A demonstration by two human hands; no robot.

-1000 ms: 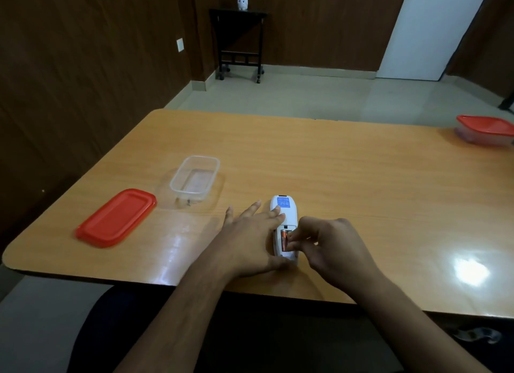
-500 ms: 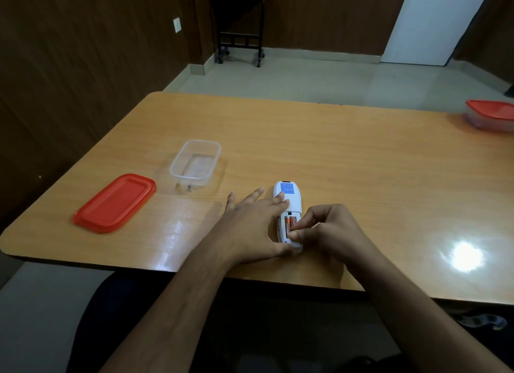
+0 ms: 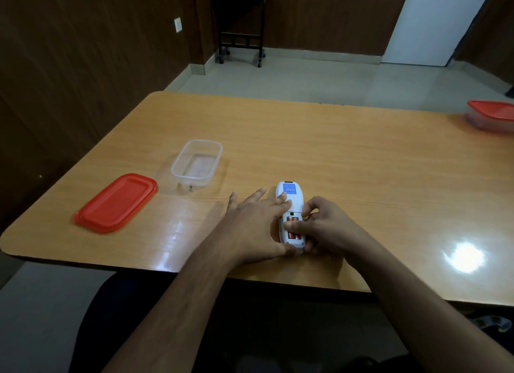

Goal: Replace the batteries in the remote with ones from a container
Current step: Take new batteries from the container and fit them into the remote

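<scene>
Dim indoors, lit from overhead. Bright round glare on the glossy table (image 3: 361, 161) at the near right; a paler streaked sheen at near left, beside the red lid (image 3: 116, 201). Soft shadows under both forearms. Deep gloom over the wood-panelled wall (image 3: 83, 66). Wide-angle bowing along the table's edges. Slight softness and smear throughout, strongest toward the corners.
</scene>
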